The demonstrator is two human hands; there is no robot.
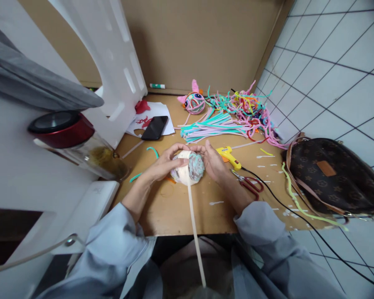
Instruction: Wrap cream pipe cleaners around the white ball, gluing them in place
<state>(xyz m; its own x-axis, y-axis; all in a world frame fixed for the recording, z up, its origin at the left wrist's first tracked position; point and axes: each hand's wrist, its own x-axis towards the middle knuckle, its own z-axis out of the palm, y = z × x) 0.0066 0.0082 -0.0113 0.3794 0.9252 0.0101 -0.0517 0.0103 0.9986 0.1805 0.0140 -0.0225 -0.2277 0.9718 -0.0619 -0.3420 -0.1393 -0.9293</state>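
Both hands (167, 161) (214, 162) cupped, forearms (139, 192) (235, 189) angled inward

I'm seeing ball (195, 167) showing fuzzy, rough texture, strip (191, 203) across it looking smoother. Phone (155, 128) gleaming glossy. Glue gun (230, 158) looking smooth plastic. Bottle lid (64, 131) shining metallic. Bag (343, 174) appearing leathery, paper (163, 110) matt. Sleeves (116, 232) looking matt cloth to me.
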